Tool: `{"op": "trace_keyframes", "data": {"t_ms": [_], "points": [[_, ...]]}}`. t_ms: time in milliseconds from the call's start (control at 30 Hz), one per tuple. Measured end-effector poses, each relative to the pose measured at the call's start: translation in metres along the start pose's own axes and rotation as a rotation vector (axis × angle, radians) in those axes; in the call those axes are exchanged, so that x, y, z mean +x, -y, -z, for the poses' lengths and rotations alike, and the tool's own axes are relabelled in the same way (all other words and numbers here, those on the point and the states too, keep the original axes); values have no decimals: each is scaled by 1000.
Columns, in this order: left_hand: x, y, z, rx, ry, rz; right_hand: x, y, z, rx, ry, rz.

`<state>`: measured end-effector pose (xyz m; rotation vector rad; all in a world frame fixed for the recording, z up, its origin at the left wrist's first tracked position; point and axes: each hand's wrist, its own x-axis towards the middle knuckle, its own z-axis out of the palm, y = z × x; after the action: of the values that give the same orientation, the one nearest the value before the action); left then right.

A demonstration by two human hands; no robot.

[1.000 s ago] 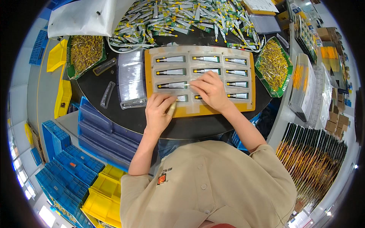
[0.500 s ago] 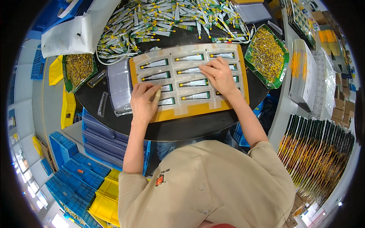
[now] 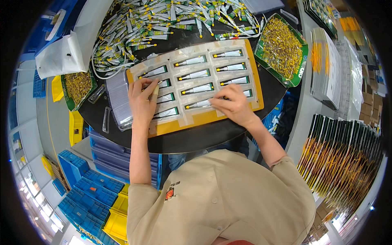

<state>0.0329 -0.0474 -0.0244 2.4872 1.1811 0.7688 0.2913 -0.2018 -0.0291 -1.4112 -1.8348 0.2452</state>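
While a black desk [image 3: 183,143] carries a yellow-edged tray [image 3: 200,120], the left hand [image 3: 143,100] and right hand [image 3: 236,106] are over it, each grip narrow; whether either holds anything, I cannot tell. Small tubes [image 3: 194,74] lie in the tray's slots.

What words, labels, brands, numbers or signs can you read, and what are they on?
I don't copy printed wording; here's where it stands:
Right-hand green box: large white letters on its side.
Shirt: dark lettering above a red emblem, small.
Heaped tubes: yellow-and-green labels, too small to read.
Yellow bin: dark mark, too small to read.
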Motion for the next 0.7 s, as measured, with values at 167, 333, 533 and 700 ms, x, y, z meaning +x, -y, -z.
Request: {"op": "trace_keyframes", "data": {"t_ms": [167,333,533,700], "points": [[-5,-18,3,10,-61,-18,-26,-25,55,-162,-9,-129],[-7,-60,-28,-165,2,-132,-17,-23,66,-163,37,-146],[-2,-78,-50,-162,81,-203,29,-9,4,-207,39,-164],[-4,-78,-49,-134,113,-226,51,-5,-20,-575,308,-239]]}}
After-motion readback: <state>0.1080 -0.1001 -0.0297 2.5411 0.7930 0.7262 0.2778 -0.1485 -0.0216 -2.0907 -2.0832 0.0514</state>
